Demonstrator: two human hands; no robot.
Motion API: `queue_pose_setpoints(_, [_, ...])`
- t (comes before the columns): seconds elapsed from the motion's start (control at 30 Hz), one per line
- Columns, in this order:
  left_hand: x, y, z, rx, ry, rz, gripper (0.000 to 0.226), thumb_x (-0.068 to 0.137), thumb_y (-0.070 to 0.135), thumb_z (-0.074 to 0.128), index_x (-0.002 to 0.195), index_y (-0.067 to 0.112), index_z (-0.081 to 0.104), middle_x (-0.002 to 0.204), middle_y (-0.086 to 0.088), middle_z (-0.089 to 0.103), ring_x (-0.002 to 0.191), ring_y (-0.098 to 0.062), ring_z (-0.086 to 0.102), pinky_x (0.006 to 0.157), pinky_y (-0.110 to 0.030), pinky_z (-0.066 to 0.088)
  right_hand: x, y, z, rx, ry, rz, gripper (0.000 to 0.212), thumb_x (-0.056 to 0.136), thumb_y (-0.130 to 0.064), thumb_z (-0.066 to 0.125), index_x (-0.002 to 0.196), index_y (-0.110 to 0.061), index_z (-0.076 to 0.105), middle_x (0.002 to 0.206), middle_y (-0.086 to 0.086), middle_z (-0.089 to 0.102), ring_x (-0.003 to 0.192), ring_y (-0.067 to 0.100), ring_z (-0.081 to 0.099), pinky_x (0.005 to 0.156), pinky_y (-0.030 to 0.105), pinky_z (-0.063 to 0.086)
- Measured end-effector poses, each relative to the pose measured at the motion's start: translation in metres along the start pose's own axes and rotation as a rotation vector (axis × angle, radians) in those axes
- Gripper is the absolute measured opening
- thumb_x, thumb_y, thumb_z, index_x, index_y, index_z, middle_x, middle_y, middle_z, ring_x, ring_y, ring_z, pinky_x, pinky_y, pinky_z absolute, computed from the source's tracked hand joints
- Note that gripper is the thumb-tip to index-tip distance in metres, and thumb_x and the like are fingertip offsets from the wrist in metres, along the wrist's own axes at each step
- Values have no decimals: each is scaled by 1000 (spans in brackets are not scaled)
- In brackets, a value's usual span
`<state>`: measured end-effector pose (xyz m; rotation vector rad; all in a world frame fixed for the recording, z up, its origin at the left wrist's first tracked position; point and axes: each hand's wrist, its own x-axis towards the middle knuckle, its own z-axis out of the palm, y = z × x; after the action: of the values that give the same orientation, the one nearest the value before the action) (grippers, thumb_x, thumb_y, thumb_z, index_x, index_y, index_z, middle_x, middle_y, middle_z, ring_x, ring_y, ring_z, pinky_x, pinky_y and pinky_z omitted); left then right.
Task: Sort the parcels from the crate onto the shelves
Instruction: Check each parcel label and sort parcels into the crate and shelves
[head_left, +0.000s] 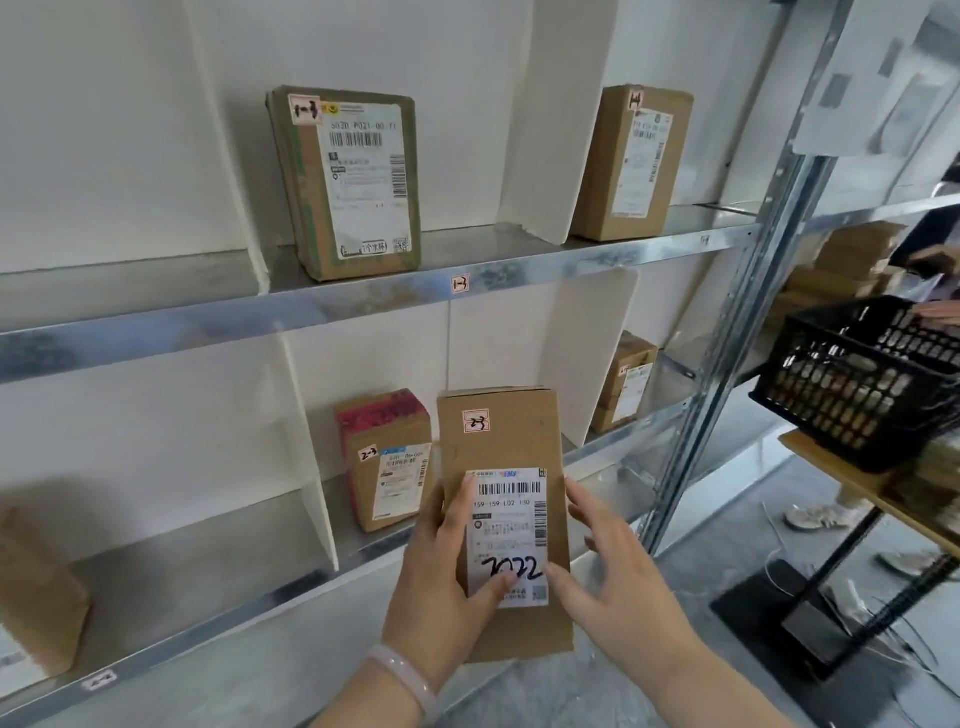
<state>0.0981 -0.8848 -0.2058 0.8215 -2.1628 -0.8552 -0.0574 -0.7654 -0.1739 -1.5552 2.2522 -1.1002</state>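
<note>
A: Where's the parcel (506, 525) now?
B: Upright in front of the lower shelf (223, 556), centre of the view. Its tag reads 2-3. The left hand (441, 571) grips its left edge, thumb across the label. The right hand (618, 571) isn't gripping: fingers straight and spread, thumb tip on the label, fingertips at the right edge.
A: So one real grip.
B: Yes. First risk: if the left lets go early, a flat right hand won't stop the parcel. The base looks to be out past the shelf lip, but I can't tell if any of it rests on the shelf. It'd go to the floor.
A: Neighbours?
B: A pink-topped parcel (387, 462) at its nine o'clock, just beside it, also tagged 2-3. Push in at an angle and a corner clips it, shoving it back or tipping it.
A: Right bay?
B: Looks right, the tags match. The white divider (597, 353) at one o'clock is the limit. Drift past that and it lands with the box (626, 384) in the next bay.
A: Anything else?
B: It's tall, narrow and standing on end. Set near the lip, it tips forward. The crate (857, 374) is well apart at three o'clock, no conflict.
</note>
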Motion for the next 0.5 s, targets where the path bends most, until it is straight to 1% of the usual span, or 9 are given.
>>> queue_pose_setpoints(0.07, [13,-4,11,33,22,0,109,81,37,77,134,74,-11,158,22,5,145,2,8,116,-19,12,11,12,-1,-44,-24,-17,79,87,-43,64,140,-60,7,141,-38,24,129,-16,22,106,14,25])
queue_pose_setpoints(0.13, [29,-10,23,58,52,15,108,82,37,76,137,71,-10,159,19,6,146,0,8,114,-17,10,26,28,-2,-80,-48,-34,78,88,-46,61,139,-61,4,143,-37,19,130,-15,18,108,16,23])
queue_pose_setpoints(0.2, [47,-15,36,94,73,11,108,82,38,76,139,68,-11,158,18,6,144,0,9,112,-17,12,43,47,-4,-105,-78,-50,77,88,-50,58,140,-60,2,144,-38,14,132,-12,17,110,19,23])
queue_pose_setpoints(0.27, [67,-20,51,142,98,-8,109,82,38,76,140,66,-13,156,17,8,141,1,11,111,-18,16,62,65,-8,-124,-109,-90,76,89,-51,56,136,-64,-2,139,-45,5,130,-13,15,110,19,23])
queue_pose_setpoints(0.33, [89,-23,66,155,131,-27,109,81,36,77,143,63,-9,158,11,12,143,-6,18,114,-24,23,83,84,-13,-134,-137,-132,75,90,-52,55,132,-68,-4,135,-49,-1,128,-15,15,109,19,27])
queue_pose_setpoints(0.37, [101,-25,72,150,147,-33,109,81,35,77,145,61,-7,157,8,14,142,-7,21,114,-27,27,94,93,-16,-137,-148,-148,75,90,-52,55,131,-69,-5,136,-49,-1,129,-14,17,109,20,30])
queue_pose_setpoints(0.43, [124,-30,84,170,181,-36,110,81,32,78,146,59,-6,156,7,15,139,-7,23,114,-30,31,117,112,-20,-139,-165,-171,79,89,-50,57,131,-70,-7,142,-42,4,134,-8,23,107,22,34])
queue_pose_setpoints(0.5, [147,-37,95,213,222,-38,111,80,30,80,149,55,-3,158,0,18,141,-14,27,115,-43,35,140,131,-20,-136,-174,-210,79,89,-47,59,135,-67,-3,146,-35,12,136,0,28,106,23,34])
